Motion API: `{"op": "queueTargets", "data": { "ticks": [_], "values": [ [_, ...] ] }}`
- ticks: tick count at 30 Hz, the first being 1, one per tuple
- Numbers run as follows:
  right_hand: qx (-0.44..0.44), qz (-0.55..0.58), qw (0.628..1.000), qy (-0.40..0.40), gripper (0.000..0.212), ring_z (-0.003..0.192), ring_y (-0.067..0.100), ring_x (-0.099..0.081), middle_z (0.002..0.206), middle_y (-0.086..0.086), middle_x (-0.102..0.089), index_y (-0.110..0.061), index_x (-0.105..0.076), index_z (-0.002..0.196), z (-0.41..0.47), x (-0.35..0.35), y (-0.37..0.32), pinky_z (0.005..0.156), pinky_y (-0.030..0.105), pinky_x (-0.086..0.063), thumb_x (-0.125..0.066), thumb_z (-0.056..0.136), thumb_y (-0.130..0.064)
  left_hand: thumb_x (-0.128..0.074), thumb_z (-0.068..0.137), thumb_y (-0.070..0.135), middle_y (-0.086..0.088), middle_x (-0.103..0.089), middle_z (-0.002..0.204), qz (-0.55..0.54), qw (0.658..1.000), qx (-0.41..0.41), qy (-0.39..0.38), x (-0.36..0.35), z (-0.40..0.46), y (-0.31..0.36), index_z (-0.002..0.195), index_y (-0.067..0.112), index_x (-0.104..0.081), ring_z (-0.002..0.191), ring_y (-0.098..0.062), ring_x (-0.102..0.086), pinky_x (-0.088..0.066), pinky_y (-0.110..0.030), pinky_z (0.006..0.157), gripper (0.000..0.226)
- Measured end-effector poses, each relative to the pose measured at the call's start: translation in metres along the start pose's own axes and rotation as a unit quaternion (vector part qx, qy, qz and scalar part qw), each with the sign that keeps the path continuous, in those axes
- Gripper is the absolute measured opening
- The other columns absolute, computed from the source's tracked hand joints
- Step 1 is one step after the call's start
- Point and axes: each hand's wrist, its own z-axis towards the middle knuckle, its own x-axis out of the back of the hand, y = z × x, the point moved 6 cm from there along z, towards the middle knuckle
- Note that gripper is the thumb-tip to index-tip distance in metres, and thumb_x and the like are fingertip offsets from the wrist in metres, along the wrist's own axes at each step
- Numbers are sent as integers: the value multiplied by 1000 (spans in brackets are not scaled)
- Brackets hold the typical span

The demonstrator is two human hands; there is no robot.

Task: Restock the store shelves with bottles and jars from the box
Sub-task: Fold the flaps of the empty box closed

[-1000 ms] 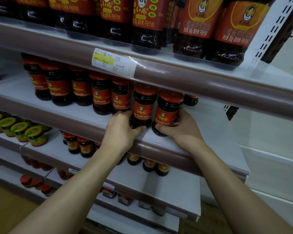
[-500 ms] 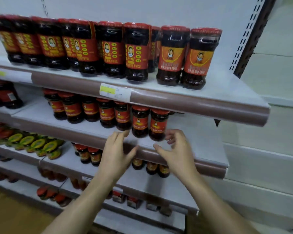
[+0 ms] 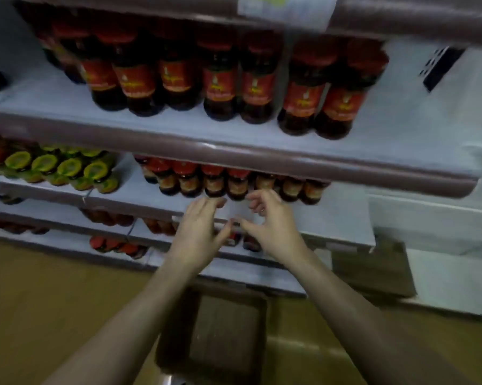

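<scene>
between the shelf fronts and the floor, the left hand point(image 3: 199, 229) and right hand point(image 3: 270, 220) hang in the air close together, fingers loose and spread, holding nothing. both look to be between placements: the likely next move is down to the box point(image 3: 214, 329), which sits open on the floor directly below the forearms, to lift out more stock. its inside is dark and blurred, so what it holds cannot be told. above the hands, the red-capped jars point(image 3: 234, 84) stand upright in a tight row on the shelf point(image 3: 387, 140), dark glass with red labels, with bare space to the right.
</scene>
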Motion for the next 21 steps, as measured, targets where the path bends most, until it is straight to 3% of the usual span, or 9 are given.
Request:
{"op": "queueTargets", "data": {
  "ticks": [5,12,16,21],
  "values": [
    [-89,-17,994,-55,45,101,5,-55,111,-12,-53,-21,-61,126,-17,-108,57,90,24,-50,-82,88,-31,-70,93,30,1,-62,120,19,992,3,-121,-61,-33,-96,129,19,-61,112,-20,-55,-52,-35,92,39],
    [-203,-88,962,-161,53,125,15,-55,136,-4,-53,-24,-55,139,-57,-239,177,108,36,-50,-77,92,-35,-70,95,31,2,-53,142,53,966,60,-244,-182,-80,-190,145,25,-50,134,-16,-47,-42,-32,110,54],
    [-227,-117,947,-194,52,130,18,-53,141,-3,-52,-25,-53,142,-61,-324,257,113,39,-47,-73,94,-31,-68,95,30,0,-50,147,65,956,61,-281,-272,-102,-247,153,25,-42,135,-18,-46,-44,-36,112,63],
    [-186,-195,935,-233,60,139,26,-47,151,7,-51,-17,-46,152,-57,-417,343,119,43,-39,-66,97,-32,-68,93,20,-5,-52,146,83,944,9,-319,-378,-125,-298,153,21,-45,131,-27,-50,-46,-41,110,65]
  ]
}}
